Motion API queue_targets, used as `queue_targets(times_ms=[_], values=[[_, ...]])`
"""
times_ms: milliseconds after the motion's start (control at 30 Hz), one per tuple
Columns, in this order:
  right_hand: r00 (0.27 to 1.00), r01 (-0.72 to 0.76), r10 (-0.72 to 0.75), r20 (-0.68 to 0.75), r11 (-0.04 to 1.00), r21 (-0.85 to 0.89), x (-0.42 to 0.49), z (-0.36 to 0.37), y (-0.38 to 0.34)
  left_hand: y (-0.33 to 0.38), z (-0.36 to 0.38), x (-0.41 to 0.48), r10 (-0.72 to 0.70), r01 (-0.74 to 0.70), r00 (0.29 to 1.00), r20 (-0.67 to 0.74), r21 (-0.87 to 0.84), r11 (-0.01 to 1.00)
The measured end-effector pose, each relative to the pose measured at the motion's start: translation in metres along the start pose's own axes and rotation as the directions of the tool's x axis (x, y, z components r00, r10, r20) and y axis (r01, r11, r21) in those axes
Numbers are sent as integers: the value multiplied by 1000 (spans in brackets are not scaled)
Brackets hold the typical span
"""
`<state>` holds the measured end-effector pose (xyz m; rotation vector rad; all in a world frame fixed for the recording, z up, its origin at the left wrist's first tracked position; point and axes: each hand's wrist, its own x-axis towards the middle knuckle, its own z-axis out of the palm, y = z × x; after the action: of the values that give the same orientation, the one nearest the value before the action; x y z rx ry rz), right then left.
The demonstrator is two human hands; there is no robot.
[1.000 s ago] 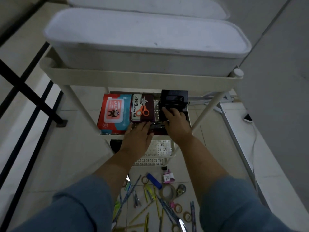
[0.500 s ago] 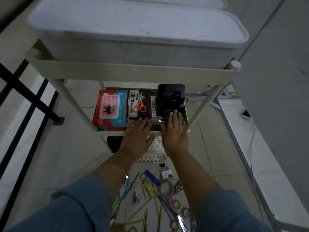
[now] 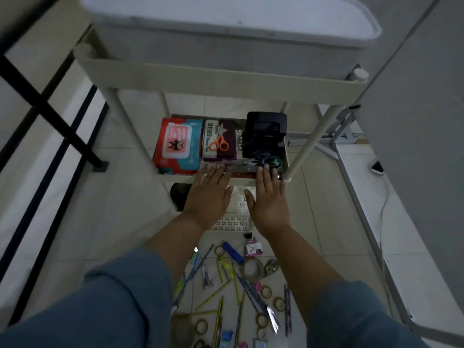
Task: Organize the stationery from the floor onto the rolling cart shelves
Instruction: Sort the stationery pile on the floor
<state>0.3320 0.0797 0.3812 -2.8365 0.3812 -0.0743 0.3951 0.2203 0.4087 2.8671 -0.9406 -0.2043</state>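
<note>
Rolling cart point(image 3: 221, 76) is centre frame, its top tier cut off at the upper edge. Loose pens point(image 3: 199, 266) at lower centre lie mostly up-frame. Left hand point(image 3: 209, 194) and right hand point(image 3: 270, 197) are flat, fingers straight, holding nothing. Scissors point(image 3: 241, 168) lie left-right along the middle shelf's front, blades leftward; whether the right fingertips touch them is unclear.

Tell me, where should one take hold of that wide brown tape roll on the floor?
Take the wide brown roll of tape by its ring wall, straight down from above: a finger inside the hole, thumb on the outer face. It lies flat with its hole facing up, and yellow pencils and a small round tape dispenser crowd its sides, so a sideways grip looks awkward.
</note>
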Motion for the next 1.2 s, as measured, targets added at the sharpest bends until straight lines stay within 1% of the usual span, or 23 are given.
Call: queue_targets(times_ms=[67,167,200,267,333,467,600,667,733,800,900,967,1033,1133,1200], values=[[1000,-2,1,24,1000,28,-15,2,0,-2,0,-15,0,-1,999,43,26,1000],[1000,-4,3,19,997,81,-37,5,-9,-10,5,-40,-21,18,995,93,37,999],[999,-10,6,46,995,99,-45,6,-14,-13,8,-50,-29,26,994,105,30,999],[997,-13,1,83,989,145,-63,14,-24,-17,17,-74,-49,49,993,104,5,999],[997,-21,4,82,978,207,-85,24,-36,-23,26,-103,-75,76,993,96,-6,997],[993,-71,42,109,958,279,-144,57,-66,-41,49,-168,-126,135,972,196,-32,990],[991,-123,99,87,934,336,-216,101,-102,-61,72,-240,-143,176,950,276,-98,979],[980,-188,147,135,908,373,-251,125,-120,-72,87,-276,-146,187,945,294,-117,975],[958,-271,200,203,863,426,-285,149,-135,-84,107,-311,-152,197,936,319,-115,974],[940,-335,256,225,820,465,-316,176,-145,-95,132,-343,-172,234,921,350,-143,962],[892,-451,365,266,742,497,-356,221,-148,-108,181,-379,-190,287,916,353,-245,926],[847,-532,434,308,686,496,-374,254,-143,-112,219,-392,-237,353,904,356,-307,884],[806,-591,495,326,630,504,-384,290,-134,-117,262,-401,-297,432,878,375,-355,829],[742,-663,572,350,551,507,-390,350,-114,-126,334,-408,-375,550,814,444,-378,745],[687,-718,621,377,499,485,-391,389,-101,-127,379,-413,-386,581,787,482,-367,726]])
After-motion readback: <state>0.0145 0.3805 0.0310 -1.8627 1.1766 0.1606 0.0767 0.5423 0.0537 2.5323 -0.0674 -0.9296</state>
